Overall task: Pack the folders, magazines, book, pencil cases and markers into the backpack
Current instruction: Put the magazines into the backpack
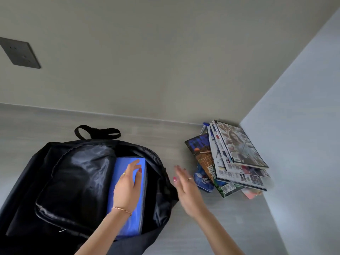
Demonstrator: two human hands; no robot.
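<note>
My left hand (128,188) lies flat, fingers straight, on the blue folder (127,216) inside the open black backpack (73,181). My right hand (185,188) hovers released, grasping nothing, between the backpack and the magazines (237,159) stacked on the surface (230,227).

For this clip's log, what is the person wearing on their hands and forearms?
Both forearms are bare, with no sleeves in view. The left hand has a thin gold-coloured chain bracelet at the wrist, a gold-coloured ring and red-painted nails. The right hand has a thin ring and pink-red painted nails.
</note>
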